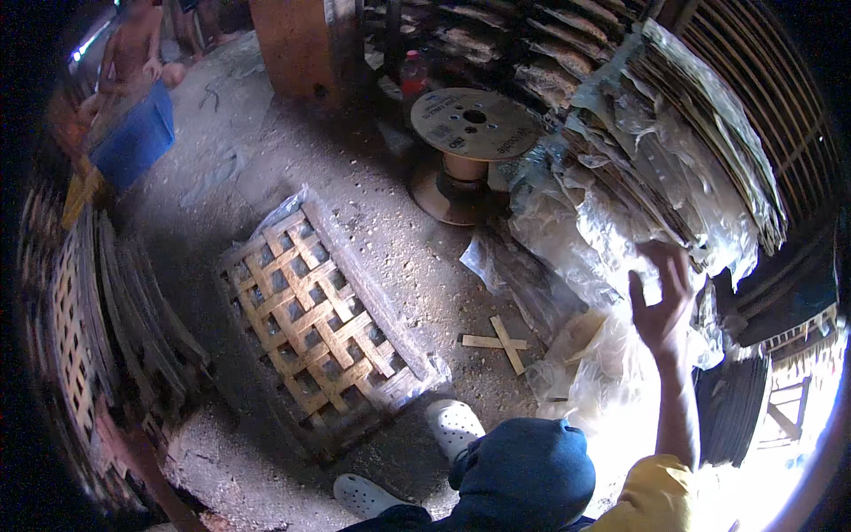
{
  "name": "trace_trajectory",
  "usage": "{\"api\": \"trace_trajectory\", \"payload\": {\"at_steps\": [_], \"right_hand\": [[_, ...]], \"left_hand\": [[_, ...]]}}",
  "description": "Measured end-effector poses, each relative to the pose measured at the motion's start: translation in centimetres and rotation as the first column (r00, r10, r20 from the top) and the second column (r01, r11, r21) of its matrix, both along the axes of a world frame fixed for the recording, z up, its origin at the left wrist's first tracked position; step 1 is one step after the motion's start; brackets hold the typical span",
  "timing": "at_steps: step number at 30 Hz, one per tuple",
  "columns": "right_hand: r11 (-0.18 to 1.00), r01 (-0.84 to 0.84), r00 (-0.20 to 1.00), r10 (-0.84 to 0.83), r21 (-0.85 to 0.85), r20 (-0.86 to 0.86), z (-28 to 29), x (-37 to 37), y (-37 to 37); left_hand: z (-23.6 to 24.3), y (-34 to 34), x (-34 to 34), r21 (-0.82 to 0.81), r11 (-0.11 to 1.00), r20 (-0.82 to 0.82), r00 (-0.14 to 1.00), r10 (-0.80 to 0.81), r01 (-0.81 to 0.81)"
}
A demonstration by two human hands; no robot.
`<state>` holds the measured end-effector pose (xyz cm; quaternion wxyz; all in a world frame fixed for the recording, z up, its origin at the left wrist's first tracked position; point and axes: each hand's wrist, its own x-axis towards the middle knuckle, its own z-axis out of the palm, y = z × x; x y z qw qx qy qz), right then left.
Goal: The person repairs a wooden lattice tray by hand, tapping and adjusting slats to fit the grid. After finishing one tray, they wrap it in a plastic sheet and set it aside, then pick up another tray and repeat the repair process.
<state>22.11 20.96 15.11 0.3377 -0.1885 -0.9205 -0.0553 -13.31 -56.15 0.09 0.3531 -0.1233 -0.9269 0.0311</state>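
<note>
My right hand is raised at the right, fingers curved and apart, against the crumpled clear plastic on a tilted stack of thin brown sheets; whether it touches the plastic, I cannot tell. My left hand is out of view. A woven slat panel in a wooden frame lies on the floor, left of centre, with plastic at its edges. Two crossed wooden slats lie to its right. White clogs and dark blue clothing show at the lower middle.
A wooden cable spool, red bottle and wooden post stand toward the back. Stacked panels line the left. Another person is at the upper left beside a blue container. Bright daylight comes through an opening at the right.
</note>
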Motion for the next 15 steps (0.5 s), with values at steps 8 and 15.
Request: {"api": "trace_trajectory", "payload": {"at_steps": [8, 15], "right_hand": [[0.908, 0.116, 0.989, -0.069, 0.403, -0.131, 8.0, 1.1, 0.8], [0.94, 0.279, 0.895, -0.181, -0.195, 0.408, -9.6, 9.1, 1.3]], "left_hand": [[3.8, 3.1, 1.0, -0.029, 0.958, 0.104, 0.952, 0.287, -0.285], [-1.3, -0.7, -1.4, -0.082, 0.996, -0.021, 0.999, 0.033, -0.035]]}}
